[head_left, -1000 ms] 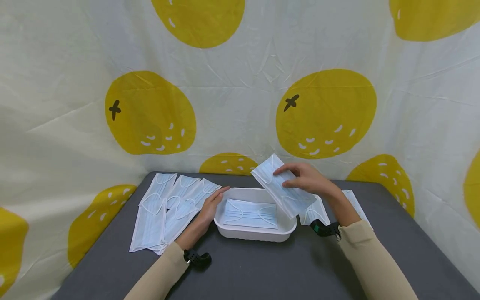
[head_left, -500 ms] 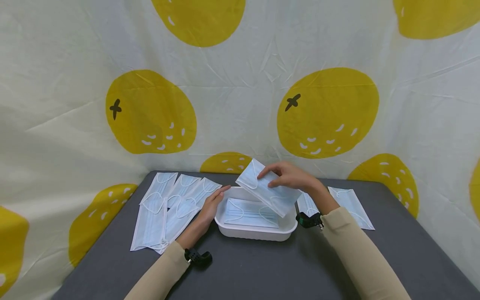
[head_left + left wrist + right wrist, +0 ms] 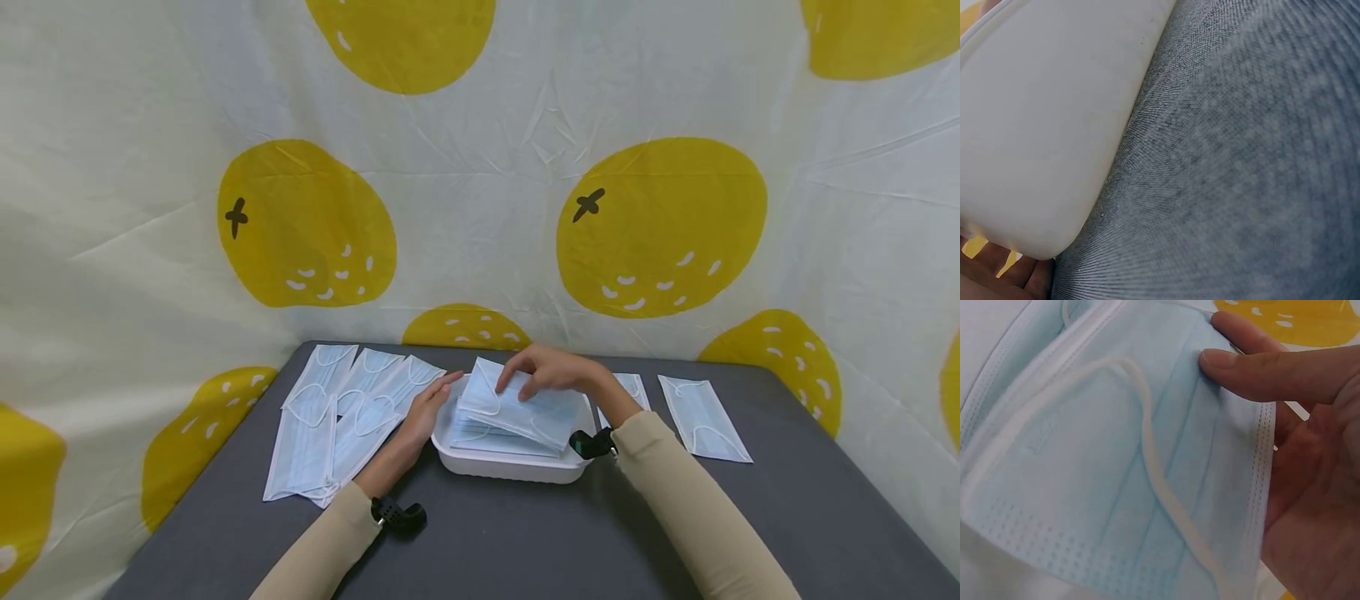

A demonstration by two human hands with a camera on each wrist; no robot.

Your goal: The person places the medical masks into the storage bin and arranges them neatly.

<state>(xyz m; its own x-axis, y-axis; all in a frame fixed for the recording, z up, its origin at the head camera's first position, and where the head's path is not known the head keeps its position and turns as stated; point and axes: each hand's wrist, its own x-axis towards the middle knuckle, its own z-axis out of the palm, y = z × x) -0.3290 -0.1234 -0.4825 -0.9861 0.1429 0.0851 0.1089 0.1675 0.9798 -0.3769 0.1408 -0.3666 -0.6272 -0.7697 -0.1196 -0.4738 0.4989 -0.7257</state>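
Observation:
My right hand (image 3: 551, 368) pinches a light blue face mask (image 3: 543, 410) by its edge, just above the white plastic tub (image 3: 510, 469). In the right wrist view the thumb (image 3: 1272, 372) presses on the pleated mask (image 3: 1110, 487), whose white ear loop hangs across it. Beneath, another mask (image 3: 491, 443) lies in the tub, partly covered by the held one. My left hand (image 3: 420, 418) rests against the tub's left side with fingers straight. In the left wrist view several fingers (image 3: 1019, 272) show beside the tub wall (image 3: 1041, 125).
Several overlapping masks (image 3: 303, 450) lie on the dark grey table (image 3: 480, 542) left of the tub. To the right are a mask (image 3: 705, 417) and another mask (image 3: 630, 387) partly hidden by the right arm. A fruit-printed curtain (image 3: 480, 208) hangs behind the table.
My right hand has carried the mask leftward and down, from above the tub's right side to over the mask lying in it. The left hand has stayed at the tub.

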